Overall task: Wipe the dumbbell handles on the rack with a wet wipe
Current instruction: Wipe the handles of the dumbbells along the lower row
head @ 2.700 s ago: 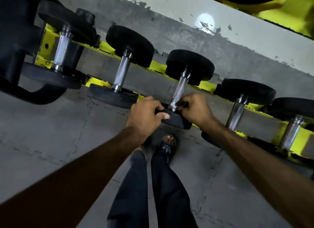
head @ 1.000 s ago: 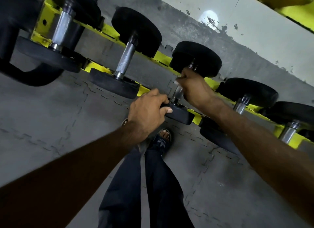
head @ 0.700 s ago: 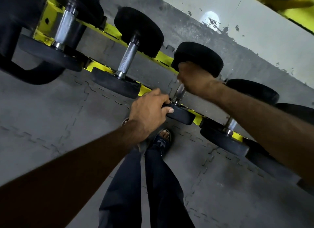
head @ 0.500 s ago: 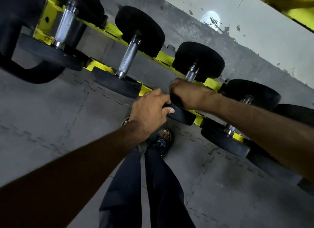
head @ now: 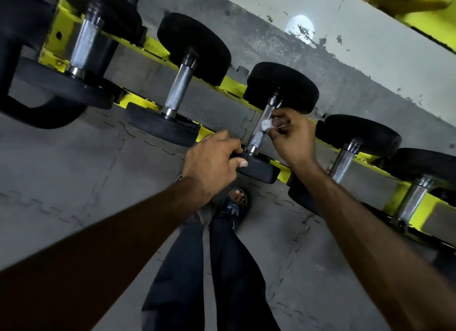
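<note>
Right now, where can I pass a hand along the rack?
Free: the gap between the left neighbour dumbbell and the middle dumbbell; the floor mat before the rack. Crowded: the middle dumbbell's handle, with left hand, right hand and wet wipe.

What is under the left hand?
The near black head of the dumbbell being wiped; the left hand grips its edge. The head's part beneath the palm is hidden.

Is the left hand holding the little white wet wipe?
No, the left hand grips the dumbbell's near black round end, while the right hand pinches the small white wet wipe against the shiny metal handle.
</note>
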The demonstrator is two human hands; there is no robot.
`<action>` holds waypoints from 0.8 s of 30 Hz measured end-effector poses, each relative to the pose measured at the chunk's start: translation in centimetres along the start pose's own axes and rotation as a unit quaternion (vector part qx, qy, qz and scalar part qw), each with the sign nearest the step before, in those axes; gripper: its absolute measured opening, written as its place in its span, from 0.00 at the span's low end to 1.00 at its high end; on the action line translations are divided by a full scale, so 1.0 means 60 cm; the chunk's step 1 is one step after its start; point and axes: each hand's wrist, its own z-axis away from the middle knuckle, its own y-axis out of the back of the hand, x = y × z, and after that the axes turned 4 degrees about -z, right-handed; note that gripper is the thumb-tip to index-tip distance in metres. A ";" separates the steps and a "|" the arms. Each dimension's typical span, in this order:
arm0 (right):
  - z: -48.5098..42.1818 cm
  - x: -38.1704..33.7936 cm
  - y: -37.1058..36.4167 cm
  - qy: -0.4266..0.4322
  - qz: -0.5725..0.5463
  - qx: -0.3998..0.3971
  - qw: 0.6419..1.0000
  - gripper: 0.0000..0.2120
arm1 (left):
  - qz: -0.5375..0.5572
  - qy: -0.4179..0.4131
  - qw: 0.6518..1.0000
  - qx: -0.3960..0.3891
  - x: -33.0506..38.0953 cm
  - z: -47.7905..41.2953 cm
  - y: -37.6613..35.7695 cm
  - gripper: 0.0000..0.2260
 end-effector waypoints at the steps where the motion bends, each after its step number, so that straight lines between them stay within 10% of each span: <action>1: 0.009 0.005 -0.007 -0.016 -0.015 0.006 1.000 0.08 | -0.002 0.000 1.000 0.000 0.000 -0.001 0.001 0.11; 5: 0.048 0.017 -0.020 -0.127 -0.070 -0.061 0.988 0.08 | -0.010 -0.005 1.000 -0.001 0.003 -0.004 0.004 0.10; 11: -0.011 -0.001 -0.022 -0.295 -0.318 0.103 0.895 0.05 | -0.009 -0.005 1.000 0.001 0.002 -0.002 0.002 0.09; 16: 0.039 -0.002 -0.020 -0.357 -0.293 0.008 0.887 0.03 | -0.019 0.000 1.000 -0.001 0.007 -0.002 0.007 0.09; 24: -0.004 0.008 -0.028 -0.239 -0.306 0.110 0.915 0.07 | -0.017 0.008 1.000 -0.002 0.007 -0.002 0.007 0.09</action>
